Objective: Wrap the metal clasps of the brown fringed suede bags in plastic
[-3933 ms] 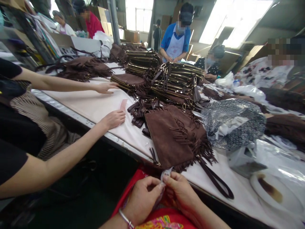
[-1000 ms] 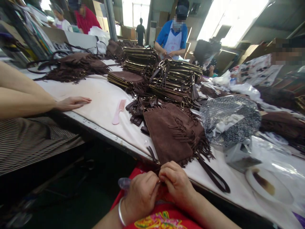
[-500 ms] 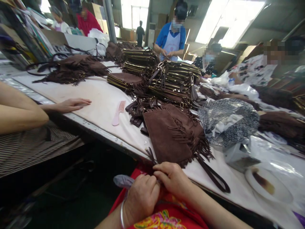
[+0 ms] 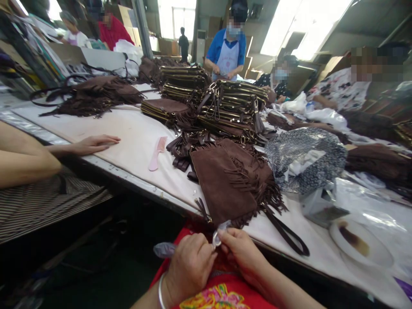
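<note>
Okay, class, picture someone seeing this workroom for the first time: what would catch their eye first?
Probably the pile of dark brown pouches with gold-coloured edges, mid-table, with a fringed brown bag lying in front. Then the pale pink comb on the whitish cloth, left of that bag. Nearest, the left hand and right hand meet at a small shiny piece.

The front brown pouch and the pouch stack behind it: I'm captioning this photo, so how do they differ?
The front brown pouch lies with its broad suede face showing; the pouch stack is layered, showing mostly edges lined with gold-coloured trim.

The front pouch's wrist strap stretches in a loop towards the near table edge, while the stack's straps hang over its side.

Both are dark brown.
</note>
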